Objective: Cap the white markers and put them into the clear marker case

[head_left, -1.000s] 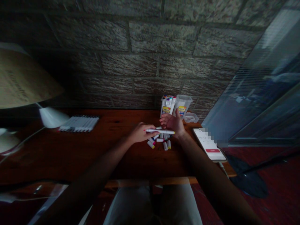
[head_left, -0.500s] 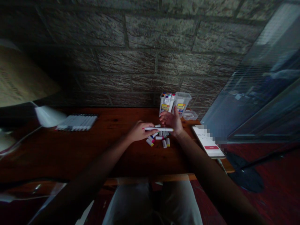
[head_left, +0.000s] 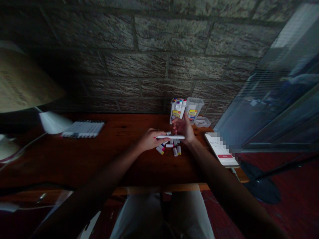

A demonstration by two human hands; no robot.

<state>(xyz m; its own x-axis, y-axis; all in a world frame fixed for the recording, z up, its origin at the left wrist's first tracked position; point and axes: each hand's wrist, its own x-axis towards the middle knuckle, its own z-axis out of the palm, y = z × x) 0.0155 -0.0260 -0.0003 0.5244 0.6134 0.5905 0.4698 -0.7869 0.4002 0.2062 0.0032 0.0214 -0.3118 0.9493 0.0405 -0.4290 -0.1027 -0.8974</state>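
Observation:
My left hand (head_left: pixel 149 139) is closed on one end of a white marker (head_left: pixel 170 137) that lies level across my right palm. My right hand (head_left: pixel 183 127) is turned palm up with its fingers curled inward; the marker's other end rests against it. Under both hands several loose marker caps (head_left: pixel 171 149) lie scattered on the wooden desk (head_left: pixel 119 156). Just behind my right hand stands a clear box of markers (head_left: pixel 177 109) beside an empty clear box (head_left: pixel 194 109).
A row of white markers (head_left: pixel 83 129) lies at the desk's back left, near a white object (head_left: pixel 53 122). A phone (head_left: pixel 220 149) rests at the right edge, a small clear lid (head_left: pixel 202 122) behind it. A brick wall stands behind.
My right hand's fingers have curled in more over the palm. The marker has stayed level between both hands. The view has shifted slightly.

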